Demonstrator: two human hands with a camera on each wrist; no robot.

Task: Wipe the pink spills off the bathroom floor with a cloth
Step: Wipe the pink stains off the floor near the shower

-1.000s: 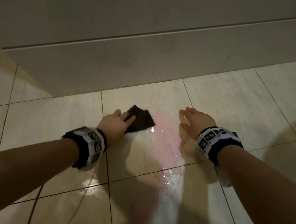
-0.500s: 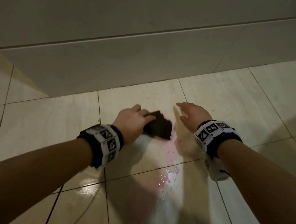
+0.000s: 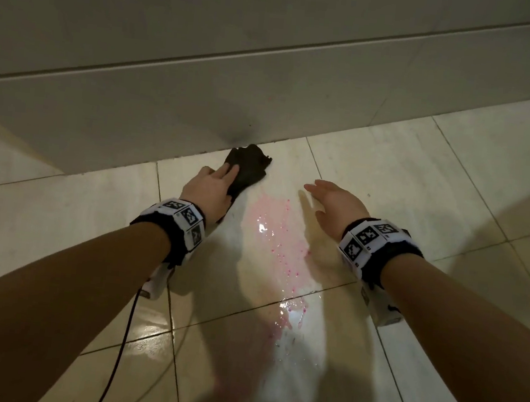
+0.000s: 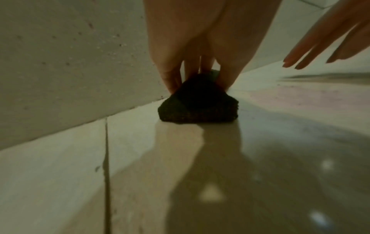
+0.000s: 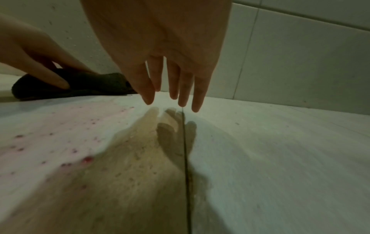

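Now, starting at your left, your left hand presses the dark cloth flat against the floor, fingers laid over its near edge and thumb tucked at its side, right where the floor meets the wall. From there the cloth sits just beyond the far end of the pink spill, so the sensible stroke is probably back toward you through the wet patch, palm weight kept even so the cloth does not bunch or skip. Overlap each pass and turn to a drier face once it looks soaked. The spill itself is a pale pink film dotted with darker pink specks, glossy where light catches it, running across the grout line toward you. Further right, your right hand hovers just above the floor, fingers straight and loose, holding nothing.
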